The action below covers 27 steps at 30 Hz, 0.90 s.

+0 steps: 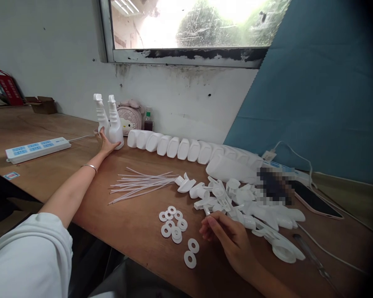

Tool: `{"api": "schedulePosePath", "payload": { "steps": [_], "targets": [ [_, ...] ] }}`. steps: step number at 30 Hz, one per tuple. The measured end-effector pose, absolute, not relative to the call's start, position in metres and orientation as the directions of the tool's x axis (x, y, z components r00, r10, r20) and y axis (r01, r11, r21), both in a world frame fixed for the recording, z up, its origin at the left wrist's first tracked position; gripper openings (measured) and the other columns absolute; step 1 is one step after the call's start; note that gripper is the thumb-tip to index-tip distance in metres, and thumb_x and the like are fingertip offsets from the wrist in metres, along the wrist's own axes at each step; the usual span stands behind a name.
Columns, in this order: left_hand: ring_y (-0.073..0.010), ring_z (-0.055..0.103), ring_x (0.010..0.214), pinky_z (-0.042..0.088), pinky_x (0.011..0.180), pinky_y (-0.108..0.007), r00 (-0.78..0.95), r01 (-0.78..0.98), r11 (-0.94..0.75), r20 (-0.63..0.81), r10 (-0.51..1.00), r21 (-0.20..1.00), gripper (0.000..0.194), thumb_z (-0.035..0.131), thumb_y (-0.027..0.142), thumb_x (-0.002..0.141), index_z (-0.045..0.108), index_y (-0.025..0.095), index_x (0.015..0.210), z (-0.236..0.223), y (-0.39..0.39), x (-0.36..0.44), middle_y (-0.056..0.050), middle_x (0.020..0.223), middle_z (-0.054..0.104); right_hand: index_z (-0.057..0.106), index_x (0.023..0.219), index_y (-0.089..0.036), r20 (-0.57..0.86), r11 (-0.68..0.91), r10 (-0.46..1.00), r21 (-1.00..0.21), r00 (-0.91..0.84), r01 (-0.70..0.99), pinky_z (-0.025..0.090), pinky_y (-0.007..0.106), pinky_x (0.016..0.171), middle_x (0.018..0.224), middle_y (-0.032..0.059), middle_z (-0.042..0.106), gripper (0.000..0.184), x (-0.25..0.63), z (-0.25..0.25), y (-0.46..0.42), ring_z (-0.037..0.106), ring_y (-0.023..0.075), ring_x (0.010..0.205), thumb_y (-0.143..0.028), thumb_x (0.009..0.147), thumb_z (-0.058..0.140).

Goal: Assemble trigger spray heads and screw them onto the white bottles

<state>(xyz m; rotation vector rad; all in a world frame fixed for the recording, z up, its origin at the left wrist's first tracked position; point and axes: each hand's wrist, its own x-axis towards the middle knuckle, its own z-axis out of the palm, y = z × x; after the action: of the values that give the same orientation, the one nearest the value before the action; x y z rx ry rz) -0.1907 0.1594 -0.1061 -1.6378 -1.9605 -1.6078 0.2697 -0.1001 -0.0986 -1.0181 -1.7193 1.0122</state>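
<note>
At the far left of the table my left hand [105,142] is closed around the lower part of two upright white spray bottles [115,130], its thumb on the front of the right one. My right hand [228,238] hovers over the table's front with its fingers curled together; whether anything is in them is hidden. Just behind it lies a heap of white plastic sprayer parts [217,192]. White ring washers [182,224] are scattered to its left. A bundle of thin white tubes [143,182] lies in the middle of the table.
Several white bottles [173,147] lie in a row along the wall. A pink round bag [129,118] and a small dark bottle [148,120] stand behind. Power strip [39,150] at left; phone [317,198], cables and a pen-like tool [311,254] at right.
</note>
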Motion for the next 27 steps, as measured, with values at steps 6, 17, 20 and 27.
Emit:
{"api": "schedulePosePath", "payload": {
  "steps": [6,17,20,27],
  "targets": [
    [-0.0326,0.033,0.124,0.03,0.1,-0.054,-0.405,0.806,-0.159,0.727,0.554,0.571,0.066,0.064,0.032,0.077,0.032,0.016,0.132,-0.106,0.16,-0.193,-0.014,0.138,0.031,0.058,0.075,-0.018,0.277,0.346,0.913,-0.915,-0.3,0.209,0.049,0.022,0.051,0.064,0.0029,0.063,0.03,0.269,-0.097,-0.1,0.058,0.0118,0.054,-0.04,0.089,0.045],
    [-0.0243,0.053,0.105,0.047,0.086,-0.046,-0.436,0.806,-0.139,0.736,0.518,0.576,0.036,0.054,0.029,0.087,0.049,0.015,0.12,-0.092,0.147,-0.187,-0.011,0.122,0.05,0.058,0.076,-0.017,0.274,0.348,0.91,-0.913,-0.31,0.213,0.049,0.022,0.052,0.065,0.0029,0.063,0.029,0.269,-0.098,-0.101,0.058,0.0118,0.055,-0.039,0.09,0.044],
    [-0.0242,0.053,0.105,0.047,0.086,-0.045,-0.444,0.796,-0.133,0.719,0.535,0.591,0.036,0.054,0.029,0.087,0.048,0.015,0.12,-0.087,0.14,-0.182,-0.011,0.122,0.05,0.058,0.077,-0.017,0.266,0.343,0.909,-0.915,-0.32,0.212,0.05,0.022,0.053,0.066,0.003,0.063,0.029,0.27,-0.097,-0.101,0.059,0.0121,0.057,-0.039,0.09,0.044],
    [-0.0229,0.055,0.102,0.048,0.084,-0.044,-0.512,0.743,-0.103,0.66,0.549,0.661,0.035,0.054,0.029,0.087,0.049,0.015,0.118,-0.075,0.132,-0.172,-0.01,0.119,0.052,0.058,0.076,-0.018,0.291,0.369,0.9,-0.905,-0.325,0.211,0.048,0.021,0.051,0.065,0.0025,0.062,0.029,0.27,-0.096,-0.101,0.058,0.0115,0.055,-0.039,0.09,0.044]
  ]
}}
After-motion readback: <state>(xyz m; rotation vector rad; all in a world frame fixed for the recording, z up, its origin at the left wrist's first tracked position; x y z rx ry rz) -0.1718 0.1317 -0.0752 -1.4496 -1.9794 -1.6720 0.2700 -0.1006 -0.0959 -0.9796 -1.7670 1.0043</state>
